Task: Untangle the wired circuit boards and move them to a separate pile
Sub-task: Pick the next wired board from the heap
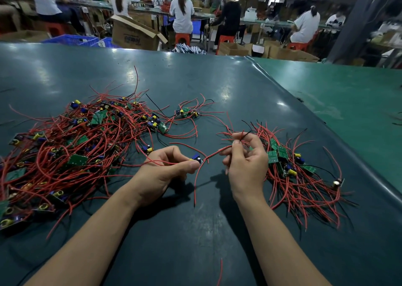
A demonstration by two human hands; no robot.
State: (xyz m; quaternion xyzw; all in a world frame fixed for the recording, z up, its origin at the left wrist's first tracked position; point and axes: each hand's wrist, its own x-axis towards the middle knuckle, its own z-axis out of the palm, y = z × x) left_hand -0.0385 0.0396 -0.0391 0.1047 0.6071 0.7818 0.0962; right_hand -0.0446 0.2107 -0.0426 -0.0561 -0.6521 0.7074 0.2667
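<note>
Dark green worktop (pixel 195 79): left hand (pixel 165 168) pinches small wired circuit board (pixel 196 158); right hand (pixel 245 157) pinches its red wires (pixel 217 152), sorted pile (pixel 304 172) just right.

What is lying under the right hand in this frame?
Beneath the right hand, which pinches red wires, the dark green mat shows with the hand's shadow. The sorted pile lies just beyond; whatever the palm covers cannot be seen.
</note>
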